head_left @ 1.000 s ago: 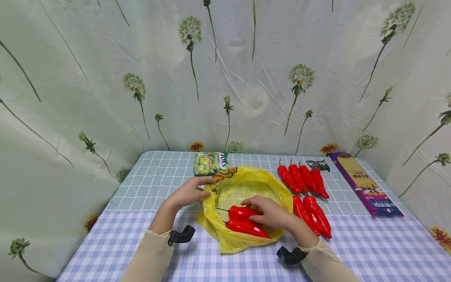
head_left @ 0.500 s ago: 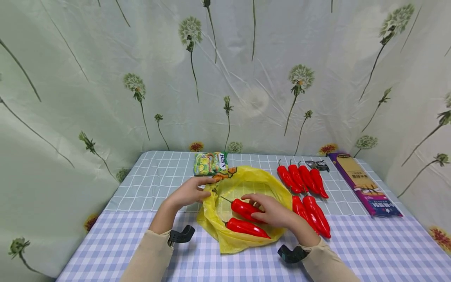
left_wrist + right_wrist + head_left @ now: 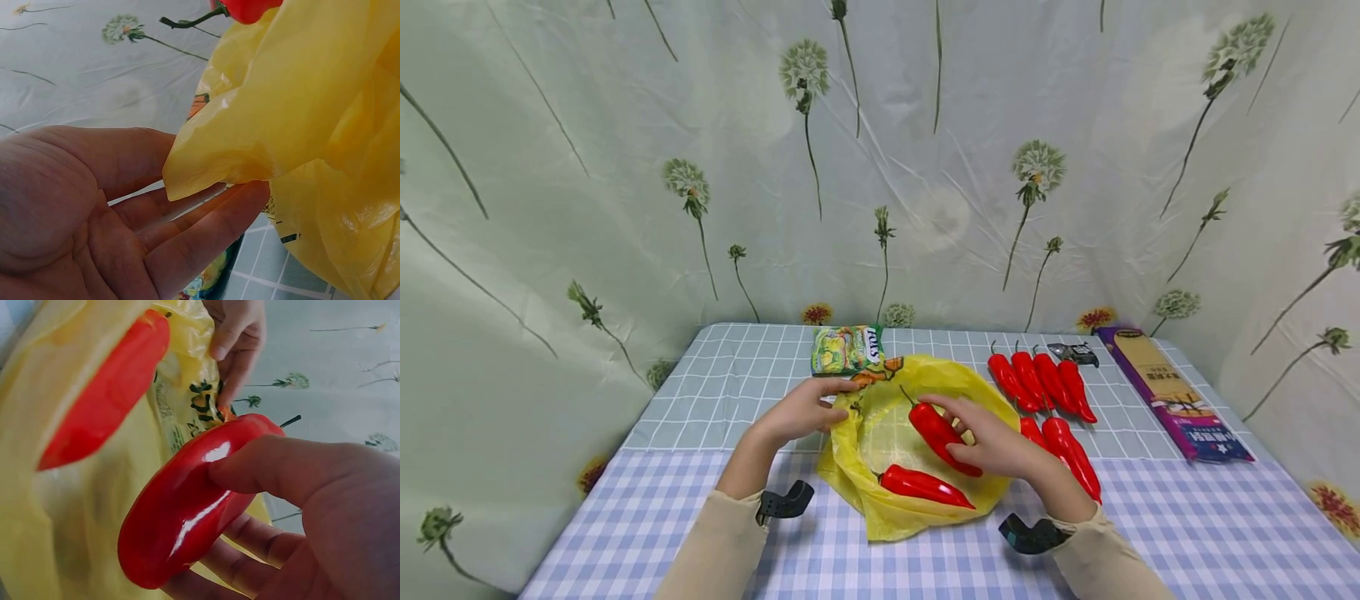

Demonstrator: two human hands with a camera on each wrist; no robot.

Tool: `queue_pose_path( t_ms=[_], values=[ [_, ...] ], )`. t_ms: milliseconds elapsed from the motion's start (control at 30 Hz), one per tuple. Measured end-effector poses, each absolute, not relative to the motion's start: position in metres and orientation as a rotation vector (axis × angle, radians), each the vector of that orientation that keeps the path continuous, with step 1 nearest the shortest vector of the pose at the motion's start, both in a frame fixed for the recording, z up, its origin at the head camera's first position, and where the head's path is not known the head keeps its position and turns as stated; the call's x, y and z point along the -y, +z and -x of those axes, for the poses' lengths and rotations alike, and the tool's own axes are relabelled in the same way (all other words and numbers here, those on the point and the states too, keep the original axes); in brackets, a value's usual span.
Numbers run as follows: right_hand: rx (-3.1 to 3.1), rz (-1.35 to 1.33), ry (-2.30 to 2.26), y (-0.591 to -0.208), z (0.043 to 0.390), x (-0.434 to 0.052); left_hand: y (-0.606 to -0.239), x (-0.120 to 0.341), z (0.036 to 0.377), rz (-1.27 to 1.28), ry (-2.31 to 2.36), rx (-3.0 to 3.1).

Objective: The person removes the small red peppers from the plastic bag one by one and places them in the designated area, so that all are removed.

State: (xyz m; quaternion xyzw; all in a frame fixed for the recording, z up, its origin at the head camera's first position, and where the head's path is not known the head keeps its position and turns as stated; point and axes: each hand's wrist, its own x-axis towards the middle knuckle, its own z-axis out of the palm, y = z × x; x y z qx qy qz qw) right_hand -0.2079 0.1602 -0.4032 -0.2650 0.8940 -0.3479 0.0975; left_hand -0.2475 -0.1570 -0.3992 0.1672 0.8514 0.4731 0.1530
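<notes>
A yellow plastic bag (image 3: 891,518) lies with its mouth spread wide on the table. My left hand (image 3: 801,410) holds the bag's left rim; in the left wrist view the plastic (image 3: 231,137) passes between thumb and fingers. Over the bag's opening, my right hand (image 3: 996,437) grips a red chili pepper (image 3: 936,435), tilted with its green stem up and to the left. Thumb on one side and fingers on the other clasp this glossy pepper (image 3: 187,506) in the right wrist view. A second red chili pepper (image 3: 925,486) lies inside the bag near its front edge.
Several more red peppers (image 3: 1011,382) lie right of the bag, two of them (image 3: 1075,458) close to my right forearm. Behind them is a small black packet (image 3: 1073,353). A long purple-and-gold package (image 3: 1176,392) lies far right, a green candy bag (image 3: 846,348) behind the yellow bag.
The right hand has lifted one pepper away from the other in the bag, turning its stem end upward and moving it slightly right. The left hand has stayed on the rim.
</notes>
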Motion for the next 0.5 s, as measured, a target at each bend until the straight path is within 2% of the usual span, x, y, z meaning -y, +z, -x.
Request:
queue_pose_path(
  t_ms=[500],
  values=[
    [-2.677,0.553,-1.12,-0.37,0.209,-0.203,-0.399,0.156,0.248,-0.449,1.359,-2.442]
  ],
)
